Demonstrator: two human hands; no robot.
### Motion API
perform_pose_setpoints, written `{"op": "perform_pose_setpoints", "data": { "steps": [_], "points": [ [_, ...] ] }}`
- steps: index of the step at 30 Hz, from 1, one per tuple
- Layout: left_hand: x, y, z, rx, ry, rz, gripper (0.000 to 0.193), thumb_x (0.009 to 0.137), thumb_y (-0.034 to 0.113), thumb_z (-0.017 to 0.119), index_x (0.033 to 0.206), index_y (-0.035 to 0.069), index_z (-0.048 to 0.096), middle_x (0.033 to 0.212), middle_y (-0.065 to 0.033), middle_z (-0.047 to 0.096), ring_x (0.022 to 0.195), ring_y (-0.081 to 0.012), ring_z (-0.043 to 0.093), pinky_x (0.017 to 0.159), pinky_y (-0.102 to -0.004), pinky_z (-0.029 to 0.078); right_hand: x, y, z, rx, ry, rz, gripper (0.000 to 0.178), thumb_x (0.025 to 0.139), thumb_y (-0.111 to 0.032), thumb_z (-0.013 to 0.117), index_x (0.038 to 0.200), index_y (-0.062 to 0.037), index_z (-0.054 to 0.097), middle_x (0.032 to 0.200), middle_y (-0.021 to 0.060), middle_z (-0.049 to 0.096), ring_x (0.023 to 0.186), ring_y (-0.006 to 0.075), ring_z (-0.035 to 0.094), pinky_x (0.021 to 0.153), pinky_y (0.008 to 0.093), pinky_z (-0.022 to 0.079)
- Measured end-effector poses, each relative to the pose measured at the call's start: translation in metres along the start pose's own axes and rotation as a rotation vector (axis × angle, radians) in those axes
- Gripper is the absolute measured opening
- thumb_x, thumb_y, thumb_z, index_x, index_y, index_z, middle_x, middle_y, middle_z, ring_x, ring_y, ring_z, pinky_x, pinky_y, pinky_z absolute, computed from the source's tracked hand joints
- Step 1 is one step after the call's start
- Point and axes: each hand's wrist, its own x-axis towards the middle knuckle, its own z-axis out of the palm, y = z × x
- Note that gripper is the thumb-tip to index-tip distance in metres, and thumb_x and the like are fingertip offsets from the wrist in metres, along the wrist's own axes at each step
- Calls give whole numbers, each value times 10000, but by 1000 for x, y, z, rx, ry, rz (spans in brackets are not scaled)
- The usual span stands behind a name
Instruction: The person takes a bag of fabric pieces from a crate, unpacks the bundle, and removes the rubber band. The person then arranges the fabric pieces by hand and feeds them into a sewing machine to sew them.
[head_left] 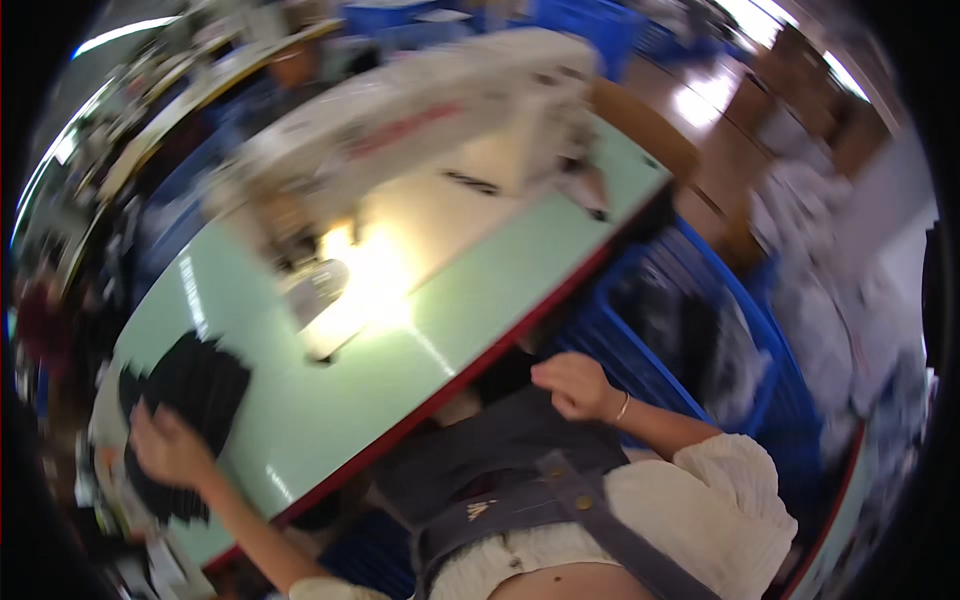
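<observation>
My left hand (168,447) rests on a stack of black fabric pieces (195,395) at the left end of the pale green table (450,300); its grip is blurred. My right hand (572,385) hovers curled just off the table's red front edge, above my grey apron lap, with nothing visible in it. A white sewing machine (420,120) stands on the table, its lamp lighting the needle plate (320,290).
A blue plastic crate (690,330) with dark cloth sits to my right beside the table. More blue crates (590,25) and a person (290,60) are behind the machine. A wooden floor lies to the far right.
</observation>
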Motion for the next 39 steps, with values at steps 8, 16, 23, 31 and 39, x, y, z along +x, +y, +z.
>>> {"op": "perform_pose_setpoints", "data": {
  "steps": [8, 16, 23, 31, 39],
  "points": [
    [-12, 59, -47, -124, 288, 49, 365, 988, 307, 438, 998, -4, 629, 1086, -189, 600, 1023, -363, 550, 896, -486, 430, -213, 95, -120, -547, 77, 1155, 254, 786, -67, 606, 1038, -31, 614, 1056, 153, 593, 991, 350, 579, 840, 415, 488],
    [-14, 116, -92, -173, 196, 262, 312, 983, 280, 460, 934, 52, 667, 1129, -181, 603, 1009, -350, 574, 882, -486, 441, -229, 169, -73, -663, -225, 1516, 1005, 716, -347, 785, 1509, -191, 186, 1410, 292, 346, 1177, 438, 500, 961, 481, 458],
    [2, 161, -110, -279, 128, 379, 328, 990, 273, 461, 882, 44, 669, 1076, -145, 637, 980, -290, 592, 892, -460, 456, -278, 206, -107, -707, -23, 1285, 881, 723, -197, 733, 1478, -194, 278, 1085, 283, 608, 789, 415, 657, 720, 452, 547],
    [14, 218, -135, -672, 104, 551, 173, 924, -1, 492, 908, -25, 662, 1003, -174, 665, 898, -278, 640, 753, -355, 532, -234, 167, -214, -632, 762, 1189, 354, 915, -297, 596, 1058, 23, 643, 833, 283, 638, 826, 458, 621, 727, 451, 478],
    [-24, 301, -167, -1359, -313, 612, 122, 798, 57, 551, 890, 70, 629, 1021, -144, 664, 959, -338, 611, 820, -464, 480, -98, 57, -278, -574, 636, 1159, 402, 939, -341, 585, 861, 51, 620, 674, 244, 573, 555, 300, 506, 581, 369, 417]
  ]
}}
